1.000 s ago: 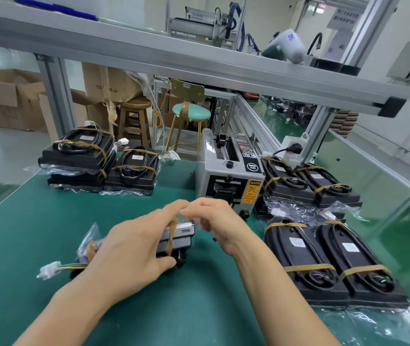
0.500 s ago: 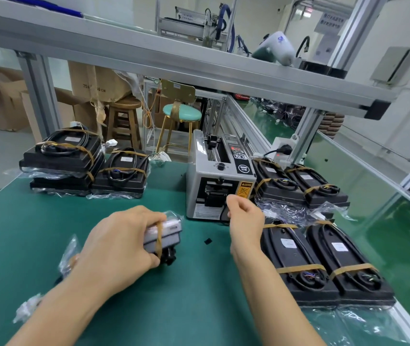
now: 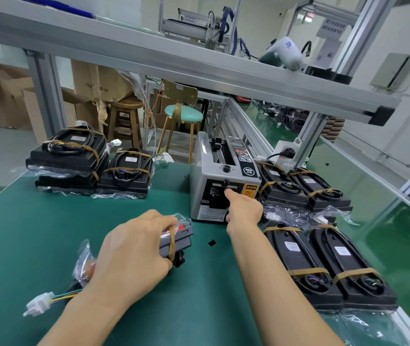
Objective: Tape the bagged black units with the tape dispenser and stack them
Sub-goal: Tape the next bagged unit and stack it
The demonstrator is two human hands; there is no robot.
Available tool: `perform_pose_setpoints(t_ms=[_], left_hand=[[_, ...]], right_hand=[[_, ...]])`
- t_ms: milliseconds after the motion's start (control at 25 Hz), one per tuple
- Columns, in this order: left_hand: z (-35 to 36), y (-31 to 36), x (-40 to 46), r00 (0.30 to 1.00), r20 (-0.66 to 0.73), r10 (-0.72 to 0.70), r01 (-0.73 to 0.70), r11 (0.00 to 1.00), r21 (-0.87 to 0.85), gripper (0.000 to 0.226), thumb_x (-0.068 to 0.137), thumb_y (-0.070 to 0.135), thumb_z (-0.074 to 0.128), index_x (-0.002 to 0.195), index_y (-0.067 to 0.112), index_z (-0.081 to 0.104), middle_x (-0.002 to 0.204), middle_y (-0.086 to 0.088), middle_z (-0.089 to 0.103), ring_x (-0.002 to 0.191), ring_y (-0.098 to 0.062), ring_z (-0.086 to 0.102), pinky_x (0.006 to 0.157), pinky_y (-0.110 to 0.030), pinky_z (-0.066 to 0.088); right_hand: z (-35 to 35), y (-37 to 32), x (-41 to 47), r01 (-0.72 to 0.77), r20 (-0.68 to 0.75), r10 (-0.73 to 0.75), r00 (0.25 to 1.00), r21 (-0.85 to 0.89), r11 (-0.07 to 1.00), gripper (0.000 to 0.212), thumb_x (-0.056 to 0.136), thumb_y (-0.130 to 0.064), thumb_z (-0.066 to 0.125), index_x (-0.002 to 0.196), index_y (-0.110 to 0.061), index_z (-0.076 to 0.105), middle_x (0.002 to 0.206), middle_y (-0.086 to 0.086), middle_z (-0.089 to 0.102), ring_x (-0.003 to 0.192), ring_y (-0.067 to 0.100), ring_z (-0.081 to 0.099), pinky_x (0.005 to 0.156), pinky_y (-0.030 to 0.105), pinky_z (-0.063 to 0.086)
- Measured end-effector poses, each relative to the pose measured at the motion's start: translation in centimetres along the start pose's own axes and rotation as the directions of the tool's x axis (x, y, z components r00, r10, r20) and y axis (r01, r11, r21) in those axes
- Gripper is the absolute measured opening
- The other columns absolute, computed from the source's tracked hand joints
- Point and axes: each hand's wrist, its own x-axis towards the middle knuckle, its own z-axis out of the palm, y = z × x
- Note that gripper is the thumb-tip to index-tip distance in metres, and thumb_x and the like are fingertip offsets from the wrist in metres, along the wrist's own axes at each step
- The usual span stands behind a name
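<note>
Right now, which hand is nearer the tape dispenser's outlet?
Right. The right hand reaches to the tape dispenser, index finger at its front outlet. The left hand is back on the mat, gripping the bagged unit.

A bagged black unit, one brown tape band around it, lies mid-desk; grey tape dispenser stands behind it; taped units lie flat along the right edge.

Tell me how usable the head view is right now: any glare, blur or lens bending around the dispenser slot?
Head view: even overhead light, soft shadows; the tape dispenser and right hand at its dark slot are sharp; glare only on the plastic bags; the wide lens bows the overhead rail; the left hand hides most of its unit.
</note>
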Motion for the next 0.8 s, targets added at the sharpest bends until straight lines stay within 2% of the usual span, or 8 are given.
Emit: perform_pose_setpoints(t_ms=[120,200,320,440,560,600,680,800], left_hand=[[-0.1,0.0,0.0,1.0,-0.002,-0.005,0.005,1.0,-0.008,0.048,0.06,0.021,0.074,0.104,0.036,0.063,0.096,0.015,0.061,0.086,-0.017,0.059,0.069,-0.026,0.045],[-0.2,0.0,0.1,1.0,-0.001,-0.018,0.018,1.0,-0.01,0.046,0.061,0.023,0.074,0.104,0.034,0.062,0.096,0.013,0.061,0.086,-0.016,0.058,0.071,-0.027,0.046],[-0.1,-0.1,0.5,0.998,-0.017,-0.055,0.055,0.998,0.015,0.042,0.062,0.025,0.073,0.102,0.031,0.061,0.095,0.01,0.06,0.085,-0.016,0.057,0.07,-0.028,0.046],[0.0,-0.2,0.8,0.996,-0.03,-0.078,0.079,0.997,0.021,0.042,0.06,0.025,0.074,0.1,0.029,0.062,0.093,0.008,0.061,0.085,-0.019,0.057,0.07,-0.03,0.047],[0.0,-0.1,0.7,0.997,-0.034,-0.076,0.077,0.997,0.022,0.042,0.059,0.026,0.076,0.1,0.029,0.063,0.092,0.007,0.061,0.084,-0.02,0.058,0.069,-0.031,0.048],[0.0,0.0,0.6,0.996,-0.039,-0.074,0.075,0.997,0.02,0.042,0.06,0.027,0.076,0.099,0.029,0.064,0.091,0.008,0.061,0.084,-0.02,0.058,0.069,-0.031,0.048],[0.0,0.2,0.5,0.996,-0.055,-0.068,0.069,0.997,0.016,0.04,0.061,0.028,0.076,0.099,0.03,0.064,0.091,0.008,0.062,0.083,-0.019,0.058,0.068,-0.03,0.047],[0.1,0.2,0.5,0.996,-0.065,-0.064,0.065,0.998,0.016,0.038,0.061,0.028,0.076,0.098,0.03,0.064,0.09,0.008,0.062,0.083,-0.019,0.058,0.066,-0.029,0.045]], right_hand=[[0.2,-0.8,-0.7,-0.059,0.025,0.058,0.998,0.056,0.997,0.022,0.082,-0.01,0.072,0.068,-0.015,0.055,0.065,-0.001,0.047,0.053,0.013,0.036,0.05,0.024,0.034],[-0.6,-1.3,-2.0,-0.098,0.145,0.083,0.986,0.099,0.99,0.028,0.086,-0.01,0.067,0.068,-0.017,0.047,0.059,-0.002,0.039,0.047,0.01,0.029,0.043,0.02,0.027],[-2.8,-0.6,-5.4,-0.004,0.451,-0.039,0.892,0.093,0.996,0.032,0.09,-0.017,0.061,0.061,-0.022,0.048,0.057,-0.005,0.037,0.05,0.008,0.03,0.057,0.021,0.029],[-4.3,0.5,-8.6,0.173,0.595,-0.145,0.791,0.01,0.985,0.033,0.087,-0.019,0.061,0.055,-0.023,0.058,0.058,-0.008,0.046,0.057,0.006,0.039,0.064,0.021,0.033],[-4.2,1.3,-9.7,0.232,0.647,-0.176,0.742,-0.002,0.973,0.02,0.088,-0.013,0.063,0.069,-0.018,0.068,0.068,-0.009,0.06,0.064,-0.001,0.052,0.064,0.007,0.041],[-4.1,1.5,-9.8,0.249,0.652,-0.18,0.736,-0.014,0.968,0.017,0.088,-0.012,0.063,0.073,-0.014,0.068,0.074,-0.005,0.062,0.071,0.001,0.053,0.069,0.007,0.042],[-3.8,2.2,-9.9,0.271,0.642,-0.191,0.743,-0.027,0.962,0.016,0.088,-0.012,0.062,0.072,-0.009,0.065,0.08,0.002,0.059,0.08,0.008,0.051,0.079,0.017,0.041],[-3.5,2.6,-10.1,0.279,0.593,-0.214,0.776,-0.018,0.96,0.02,0.086,-0.011,0.063,0.067,-0.006,0.062,0.079,0.002,0.053,0.083,0.012,0.047,0.082,0.026,0.037]])
